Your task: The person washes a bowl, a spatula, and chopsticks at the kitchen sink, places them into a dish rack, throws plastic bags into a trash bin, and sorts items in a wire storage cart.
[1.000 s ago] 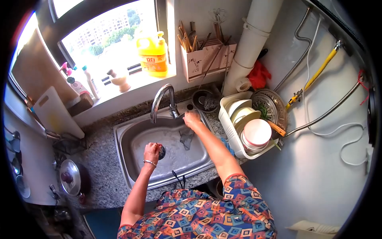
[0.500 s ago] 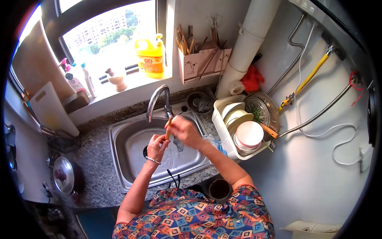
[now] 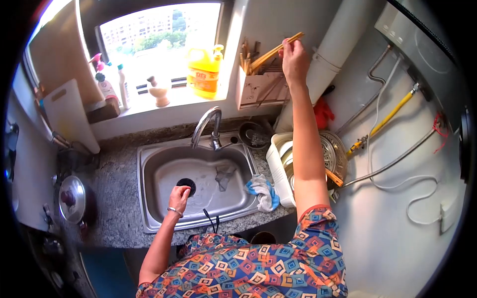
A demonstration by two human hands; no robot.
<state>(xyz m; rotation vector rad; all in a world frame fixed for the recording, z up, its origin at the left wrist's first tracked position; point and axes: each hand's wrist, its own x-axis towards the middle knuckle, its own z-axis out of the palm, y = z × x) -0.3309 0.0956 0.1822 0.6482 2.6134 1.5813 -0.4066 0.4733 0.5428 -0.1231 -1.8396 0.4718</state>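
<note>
"The right hand grips chopsticks, too bunched to count, at one holder of utensils above and behind the sink."

"And the left hand?"

"Curled over the sink; its grip I can't tell. One grey scrap lies inside; one rack of dishes stands right of the sink."

Chopsticks are being held in the right hand at the utensil holder. The left hand is being held over the sink, which is being flanked by a pot (left) and dish rack (right). Behind, a detergent bottle is being supported on the windowsill.
</note>
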